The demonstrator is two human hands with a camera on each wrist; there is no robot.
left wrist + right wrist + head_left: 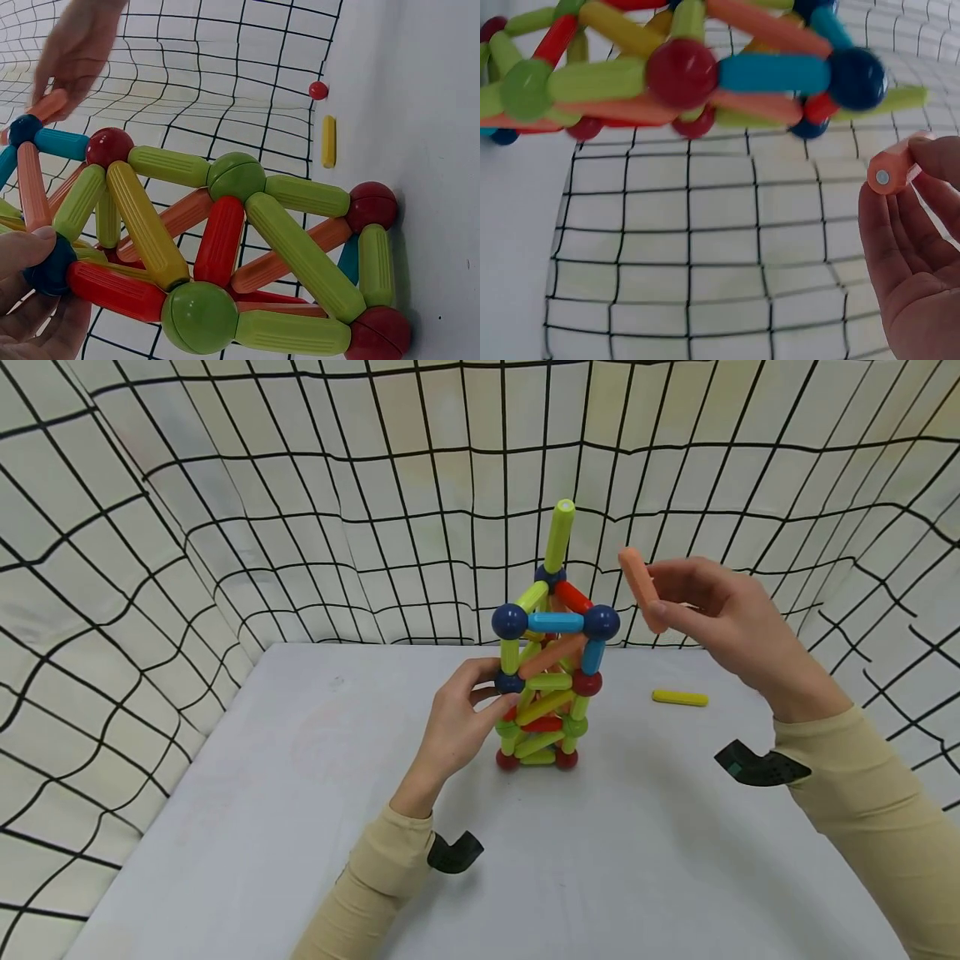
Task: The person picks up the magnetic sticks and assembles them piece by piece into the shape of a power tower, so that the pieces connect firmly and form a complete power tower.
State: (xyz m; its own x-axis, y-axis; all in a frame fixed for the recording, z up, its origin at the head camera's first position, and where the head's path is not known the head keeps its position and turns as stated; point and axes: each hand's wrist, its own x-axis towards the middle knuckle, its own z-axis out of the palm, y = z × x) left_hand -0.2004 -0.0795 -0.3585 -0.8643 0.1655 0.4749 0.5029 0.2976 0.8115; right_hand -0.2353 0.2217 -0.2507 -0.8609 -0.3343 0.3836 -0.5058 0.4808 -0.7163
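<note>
A tower of magnetic rods and balls [547, 681] stands upright on the table, built of lime, red, yellow, orange and blue rods joined by dark blue, red and green balls. My left hand [467, 717] grips a dark blue ball [51, 266] on the tower's left side, thumb in front. In my right hand [731, 610] an orange magnetic rod [642, 589] is pinched, held in the air to the right of the tower's top and apart from it in the head view. The rod's magnet end [883, 178] shows in the right wrist view. One lime rod [559, 537] points up from the top.
A loose yellow rod [679, 697] lies on the white table [300, 793], right of the tower. Near it, a red ball [319, 90] shows in the left wrist view. Black netting [405, 485] over pale walls rises behind the table and at both sides.
</note>
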